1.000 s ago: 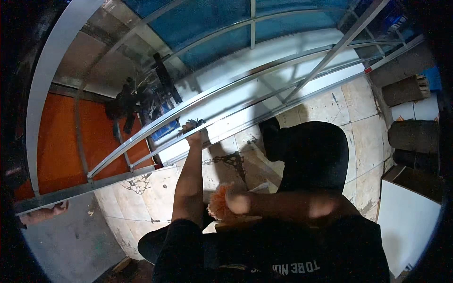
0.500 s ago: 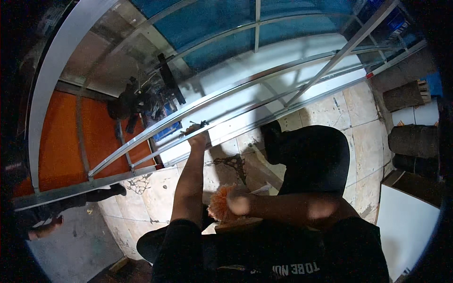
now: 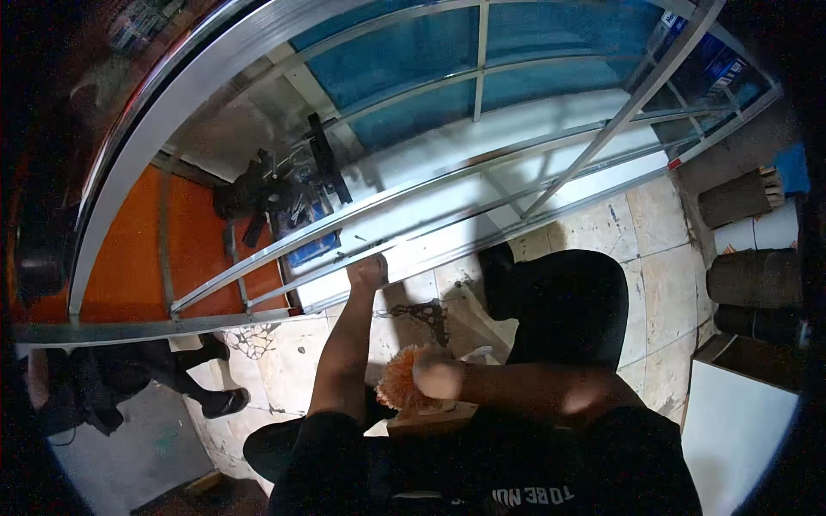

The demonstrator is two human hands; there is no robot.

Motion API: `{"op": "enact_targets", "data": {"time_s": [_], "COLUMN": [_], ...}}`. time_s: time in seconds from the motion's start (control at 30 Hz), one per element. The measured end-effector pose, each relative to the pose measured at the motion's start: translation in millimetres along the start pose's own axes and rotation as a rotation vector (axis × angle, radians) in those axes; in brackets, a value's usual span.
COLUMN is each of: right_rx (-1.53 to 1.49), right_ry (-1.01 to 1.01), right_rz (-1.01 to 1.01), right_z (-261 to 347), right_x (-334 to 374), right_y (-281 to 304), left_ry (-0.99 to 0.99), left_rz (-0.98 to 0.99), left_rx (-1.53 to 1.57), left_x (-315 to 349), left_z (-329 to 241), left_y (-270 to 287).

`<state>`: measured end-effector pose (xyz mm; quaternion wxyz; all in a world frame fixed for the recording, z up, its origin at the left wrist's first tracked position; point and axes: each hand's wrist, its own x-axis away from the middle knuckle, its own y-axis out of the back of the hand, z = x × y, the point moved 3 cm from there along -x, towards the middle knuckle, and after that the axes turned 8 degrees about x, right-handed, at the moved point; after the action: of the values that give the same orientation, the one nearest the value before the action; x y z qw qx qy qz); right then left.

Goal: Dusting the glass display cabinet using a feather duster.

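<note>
My left hand (image 3: 368,272) is closed at the front edge of the white bottom shelf (image 3: 430,206) of a glass-and-metal display cabinet. Its fingertips are partly hidden by the front rail, so what they hold, if anything, does not show. Small dark pieces (image 3: 358,237) lie on the shelf just beyond it. Close to my body, my right hand (image 3: 440,378) is closed round a brush with shaggy orange bristles (image 3: 401,380); its handle is hidden. Below the brush shows a tan, wood-coloured piece (image 3: 430,420).
Dark parts and a blue packet (image 3: 311,249) lie at the shelf's left end, by an orange panel (image 3: 129,249). A metal brace (image 3: 594,129) slants across the cabinet front. Rolls (image 3: 753,275) and a white box (image 3: 740,430) stand right. Another person's legs (image 3: 189,374) are at left.
My left hand has drawn back slightly from the shelf toward me, and dark pieces lie where it was. The other person's legs and foot have come further into view. My right hand keeps the brush.
</note>
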<state>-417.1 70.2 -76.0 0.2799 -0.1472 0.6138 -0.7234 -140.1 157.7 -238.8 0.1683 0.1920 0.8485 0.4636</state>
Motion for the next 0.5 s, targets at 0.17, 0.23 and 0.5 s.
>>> {"op": "enact_targets", "data": {"time_s": [0.17, 0.23, 0.5], "right_rx": [-0.002, -0.004, -0.001], "right_ry": [0.032, 0.024, -0.072], "right_rz": [-0.006, 0.011, 0.003], "right_z": [-8, -9, 9], "right_x": [20, 32, 39], "right_y": [33, 44, 83], "left_ry": [0.246, 0.475, 0.632], "left_rz": [0.211, 0.235, 0.354], "left_rx": [0.4, 0.768, 1.559], "left_x": [27, 49, 130], "left_z": [-61, -81, -149], "left_y": [78, 121, 235]}}
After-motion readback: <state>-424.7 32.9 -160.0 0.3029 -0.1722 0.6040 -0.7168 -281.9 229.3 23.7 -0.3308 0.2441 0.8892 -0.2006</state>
